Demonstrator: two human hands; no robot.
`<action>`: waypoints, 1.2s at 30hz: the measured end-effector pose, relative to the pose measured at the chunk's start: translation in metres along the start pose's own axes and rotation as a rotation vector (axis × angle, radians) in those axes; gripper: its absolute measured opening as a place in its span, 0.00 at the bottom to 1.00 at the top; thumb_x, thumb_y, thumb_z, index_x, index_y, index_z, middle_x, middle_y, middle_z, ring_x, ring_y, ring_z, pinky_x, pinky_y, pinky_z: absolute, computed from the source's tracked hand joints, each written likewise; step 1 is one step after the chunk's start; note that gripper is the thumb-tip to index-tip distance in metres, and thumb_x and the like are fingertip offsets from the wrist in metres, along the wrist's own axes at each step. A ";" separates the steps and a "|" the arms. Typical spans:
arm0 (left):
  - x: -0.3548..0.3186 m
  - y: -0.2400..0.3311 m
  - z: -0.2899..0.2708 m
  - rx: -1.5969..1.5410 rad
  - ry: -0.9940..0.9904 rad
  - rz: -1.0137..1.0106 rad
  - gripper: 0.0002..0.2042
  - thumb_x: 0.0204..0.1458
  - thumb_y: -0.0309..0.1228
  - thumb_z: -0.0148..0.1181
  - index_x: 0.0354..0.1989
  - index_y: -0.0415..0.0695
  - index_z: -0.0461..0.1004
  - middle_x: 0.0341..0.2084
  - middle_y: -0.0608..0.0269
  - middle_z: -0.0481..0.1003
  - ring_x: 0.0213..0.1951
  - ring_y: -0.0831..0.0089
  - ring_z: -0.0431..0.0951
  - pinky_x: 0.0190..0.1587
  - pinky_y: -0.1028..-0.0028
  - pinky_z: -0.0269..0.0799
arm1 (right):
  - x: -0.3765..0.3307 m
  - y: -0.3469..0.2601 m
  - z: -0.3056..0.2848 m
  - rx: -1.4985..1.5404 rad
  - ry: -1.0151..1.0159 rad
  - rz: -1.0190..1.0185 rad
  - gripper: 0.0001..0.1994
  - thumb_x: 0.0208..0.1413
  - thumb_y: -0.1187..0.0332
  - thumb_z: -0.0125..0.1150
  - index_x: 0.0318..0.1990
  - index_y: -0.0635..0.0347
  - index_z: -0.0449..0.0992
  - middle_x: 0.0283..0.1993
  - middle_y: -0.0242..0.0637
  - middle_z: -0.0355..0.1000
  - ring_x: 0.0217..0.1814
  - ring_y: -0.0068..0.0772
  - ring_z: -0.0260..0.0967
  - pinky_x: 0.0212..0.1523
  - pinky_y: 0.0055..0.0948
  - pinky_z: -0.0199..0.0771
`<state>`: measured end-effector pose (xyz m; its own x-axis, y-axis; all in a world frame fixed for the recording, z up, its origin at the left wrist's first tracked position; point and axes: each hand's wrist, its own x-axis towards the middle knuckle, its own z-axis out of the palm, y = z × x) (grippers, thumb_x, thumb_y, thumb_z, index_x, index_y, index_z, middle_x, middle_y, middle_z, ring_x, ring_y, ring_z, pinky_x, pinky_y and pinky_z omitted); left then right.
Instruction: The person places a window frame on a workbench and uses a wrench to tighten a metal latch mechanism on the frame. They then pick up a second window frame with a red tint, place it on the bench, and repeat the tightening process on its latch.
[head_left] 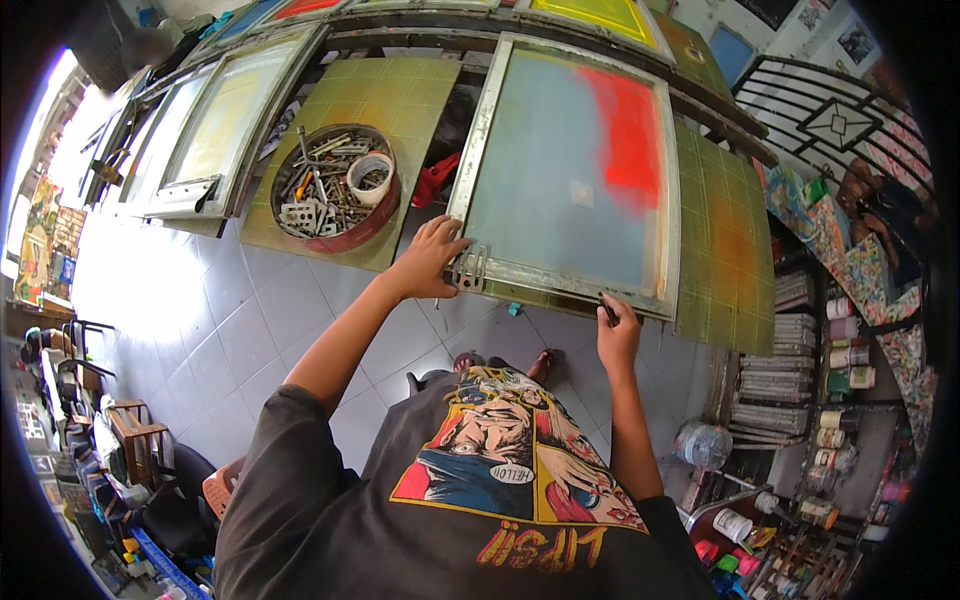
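A silk-screen frame [572, 284] with a pale metal border lies before me. Its mesh [540, 150] is bluish grey with a bright red patch at the upper right. At its near left corner my left hand [432, 258] is closed around a slotted metal bracket [472, 270], pressing it to the border. Near the frame's front right edge, my right hand [619, 330] pinches a slim dark object, too small to name. Left of the frame, a round red-brown tub [340, 242] holds loose metal hardware and a white cup [370, 178] of small parts.
The tub stands on a yellow-green board [415, 95]; a similar board [725, 250] lies right of the frame. More screens [235, 120] stand at the left. Jars and stacked pale frames [775, 375] fill racks at the right. Below lies grey tiled floor [240, 320].
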<state>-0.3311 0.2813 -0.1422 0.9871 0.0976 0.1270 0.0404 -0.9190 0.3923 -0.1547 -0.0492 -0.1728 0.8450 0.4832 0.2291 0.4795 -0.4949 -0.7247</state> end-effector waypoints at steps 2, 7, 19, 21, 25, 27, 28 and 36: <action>-0.006 -0.007 -0.003 -0.003 0.008 -0.008 0.39 0.28 0.38 0.68 0.57 0.44 0.68 0.59 0.45 0.57 0.65 0.46 0.52 0.66 0.54 0.50 | -0.001 0.002 0.001 0.017 0.007 0.015 0.11 0.51 0.75 0.61 0.44 0.60 0.78 0.43 0.42 0.75 0.47 0.45 0.73 0.48 0.34 0.71; -0.019 -0.017 -0.008 0.000 0.022 -0.046 0.39 0.30 0.37 0.69 0.58 0.45 0.66 0.59 0.45 0.57 0.65 0.46 0.52 0.66 0.55 0.52 | -0.001 -0.004 -0.001 -0.022 0.011 -0.017 0.11 0.52 0.74 0.61 0.44 0.62 0.77 0.44 0.43 0.75 0.47 0.45 0.73 0.48 0.35 0.72; -0.025 -0.018 -0.010 -0.114 -0.032 -0.122 0.39 0.31 0.35 0.67 0.58 0.36 0.63 0.48 0.47 0.67 0.54 0.53 0.65 0.60 0.64 0.61 | -0.005 0.000 0.002 -0.034 0.015 0.005 0.12 0.53 0.73 0.61 0.46 0.60 0.77 0.47 0.43 0.74 0.49 0.45 0.73 0.49 0.37 0.72; -0.024 -0.017 -0.009 -0.127 -0.022 -0.126 0.39 0.31 0.36 0.67 0.58 0.36 0.63 0.48 0.47 0.67 0.54 0.53 0.65 0.59 0.64 0.61 | -0.006 0.002 0.002 -0.030 0.016 0.019 0.12 0.54 0.72 0.61 0.47 0.59 0.77 0.47 0.42 0.74 0.49 0.45 0.73 0.49 0.36 0.72; -0.027 -0.021 -0.003 -0.160 0.059 -0.098 0.40 0.32 0.37 0.68 0.58 0.36 0.62 0.48 0.46 0.67 0.54 0.52 0.65 0.60 0.63 0.61 | -0.006 0.005 0.003 -0.010 0.013 0.039 0.12 0.54 0.72 0.61 0.47 0.58 0.77 0.47 0.41 0.74 0.49 0.44 0.73 0.49 0.36 0.72; -0.029 -0.023 -0.001 -0.170 0.075 -0.117 0.39 0.32 0.39 0.69 0.57 0.36 0.63 0.49 0.46 0.66 0.55 0.52 0.65 0.61 0.62 0.60 | -0.006 0.002 0.004 -0.011 0.013 0.034 0.12 0.54 0.71 0.62 0.47 0.57 0.77 0.47 0.41 0.74 0.48 0.44 0.73 0.49 0.36 0.72; -0.030 -0.021 0.002 -0.179 0.091 -0.132 0.39 0.33 0.39 0.69 0.57 0.36 0.62 0.50 0.45 0.66 0.56 0.52 0.64 0.61 0.62 0.59 | -0.005 0.001 0.002 -0.028 0.017 0.025 0.12 0.53 0.71 0.63 0.46 0.58 0.77 0.46 0.41 0.74 0.48 0.44 0.73 0.48 0.36 0.72; -0.041 -0.011 0.020 -0.253 0.265 -0.228 0.40 0.33 0.38 0.70 0.58 0.36 0.60 0.54 0.44 0.64 0.60 0.49 0.61 0.63 0.61 0.57 | 0.021 -0.095 0.064 0.073 -0.159 -0.304 0.11 0.45 0.69 0.68 0.38 0.59 0.79 0.37 0.41 0.74 0.38 0.46 0.73 0.39 0.36 0.72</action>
<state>-0.3691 0.2795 -0.1701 0.8821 0.4121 0.2281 0.1807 -0.7433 0.6441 -0.1976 0.0545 -0.1408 0.6162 0.7096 0.3417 0.6804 -0.2611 -0.6847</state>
